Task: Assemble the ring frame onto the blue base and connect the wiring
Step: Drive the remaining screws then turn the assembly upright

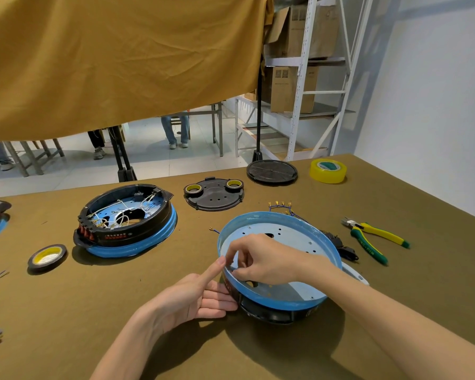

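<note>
- Right grip (254, 260), lower middle of the frame, pinches the near rim of the tilted blue base (281, 298).
- Left grip (195, 294) has straight fingers touching the base's side; nothing is held.
- Pliers (373, 237) lie at the right on the worktop (121, 311).

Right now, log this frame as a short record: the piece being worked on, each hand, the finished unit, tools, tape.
workpiece: blue base, tilted, near edge propped on a black ring frame
right hand: reaches over the near rim, fingers curled in a pinch at the rim; what it pinches is too small to tell
left hand: palm up beside the base, index finger touching the rim
wired unit: black ring on blue base, white wires inside
tools: pliers, right of the base
tape: yellow roll at far right; black-edged roll at left
</note>
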`<state>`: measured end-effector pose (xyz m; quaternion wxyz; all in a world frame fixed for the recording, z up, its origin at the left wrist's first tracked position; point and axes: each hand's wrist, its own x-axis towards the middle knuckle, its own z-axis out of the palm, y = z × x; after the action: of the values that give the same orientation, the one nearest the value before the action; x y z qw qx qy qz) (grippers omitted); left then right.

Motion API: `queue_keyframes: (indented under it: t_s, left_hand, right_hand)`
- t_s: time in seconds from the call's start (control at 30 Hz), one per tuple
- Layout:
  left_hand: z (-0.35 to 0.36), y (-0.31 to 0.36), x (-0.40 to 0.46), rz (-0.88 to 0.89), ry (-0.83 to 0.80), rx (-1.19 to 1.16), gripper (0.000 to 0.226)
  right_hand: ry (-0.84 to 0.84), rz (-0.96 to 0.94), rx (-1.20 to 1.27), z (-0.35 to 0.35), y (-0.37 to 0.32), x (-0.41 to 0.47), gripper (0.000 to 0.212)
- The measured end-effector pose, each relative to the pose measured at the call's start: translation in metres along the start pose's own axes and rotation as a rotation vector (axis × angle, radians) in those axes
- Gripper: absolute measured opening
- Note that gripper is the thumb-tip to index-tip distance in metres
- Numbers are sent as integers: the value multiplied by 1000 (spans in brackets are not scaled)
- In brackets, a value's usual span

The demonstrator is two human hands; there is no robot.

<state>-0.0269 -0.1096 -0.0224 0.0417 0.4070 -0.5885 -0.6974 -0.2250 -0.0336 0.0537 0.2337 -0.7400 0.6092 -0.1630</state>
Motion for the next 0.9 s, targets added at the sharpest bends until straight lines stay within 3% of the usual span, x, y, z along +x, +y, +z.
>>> queue_keyframes:
  t_s: [0.17,0.37,0.73,0.9]
  left_hand:
    - [1,0,0,-2,1,4,113]
    - [3,0,-1,8,10,11,114]
    - [5,4,-5,-7,18,7,98]
    - [3,3,-3,-12,14,25,116]
  right_hand:
    - [40,27,-60,3,-1,1,17]
    - [39,-41,-38,-2,0,-3,6]
    - [15,-52,-64,0,0,0,12]
    - [51,-64,-119,2,0,2,15]
